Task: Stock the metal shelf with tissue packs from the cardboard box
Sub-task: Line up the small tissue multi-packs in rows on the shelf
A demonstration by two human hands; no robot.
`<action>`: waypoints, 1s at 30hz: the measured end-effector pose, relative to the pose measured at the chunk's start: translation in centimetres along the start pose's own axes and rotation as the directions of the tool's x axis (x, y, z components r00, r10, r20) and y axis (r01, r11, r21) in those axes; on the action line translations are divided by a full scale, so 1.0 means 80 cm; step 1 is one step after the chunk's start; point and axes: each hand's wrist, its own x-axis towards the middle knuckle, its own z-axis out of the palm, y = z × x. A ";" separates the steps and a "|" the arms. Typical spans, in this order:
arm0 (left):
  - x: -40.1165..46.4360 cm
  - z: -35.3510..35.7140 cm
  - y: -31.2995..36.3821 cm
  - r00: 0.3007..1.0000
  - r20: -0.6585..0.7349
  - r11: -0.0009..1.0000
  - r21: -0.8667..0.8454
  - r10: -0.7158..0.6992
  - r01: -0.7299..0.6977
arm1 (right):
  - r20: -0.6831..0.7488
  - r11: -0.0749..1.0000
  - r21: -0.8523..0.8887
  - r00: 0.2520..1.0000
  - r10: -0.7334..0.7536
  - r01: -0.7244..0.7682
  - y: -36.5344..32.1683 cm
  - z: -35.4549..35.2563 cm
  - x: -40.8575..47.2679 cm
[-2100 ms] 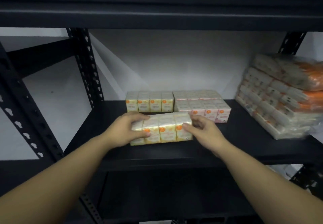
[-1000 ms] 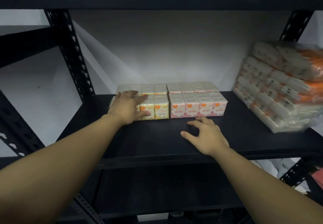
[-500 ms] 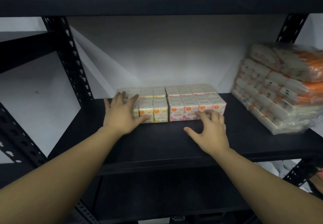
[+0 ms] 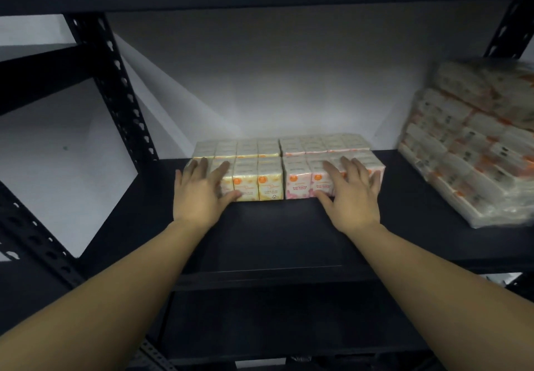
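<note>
My left hand (image 4: 199, 194) presses flat, fingers straight, on the yellow tissue pack (image 4: 257, 179). My right hand (image 4: 351, 194) does likewise on the pink tissue pack (image 4: 300, 181), on the metal shelf (image 4: 274, 240).

Behind everything you have a plain white wall (image 4: 289, 81), brightest low in the middle and dimming to grey toward the top. A paler diagonal band of light (image 4: 161, 90) slants across it from the upper left down toward the centre. Far to the left you can see a small dark speck (image 4: 65, 148) on that wall. Low at the right edge something pale (image 4: 497, 279) shows, too dim to identify.
</note>
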 end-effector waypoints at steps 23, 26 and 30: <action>-0.059 -0.021 0.047 0.999 -0.020 0.996 -0.088 -0.037 0.035 | 0.011 0.986 0.121 0.993 -0.117 0.115 -0.004 -0.020 -0.034; -0.110 -0.026 0.050 1.000 0.013 0.976 -0.219 0.006 -0.003 | 0.107 0.981 0.177 0.989 -0.104 0.084 -0.018 -0.033 -0.075; -0.153 -0.036 0.034 0.991 0.128 0.944 -0.331 0.047 -0.002 | 0.268 0.984 0.175 0.961 -0.068 0.021 -0.036 -0.045 -0.129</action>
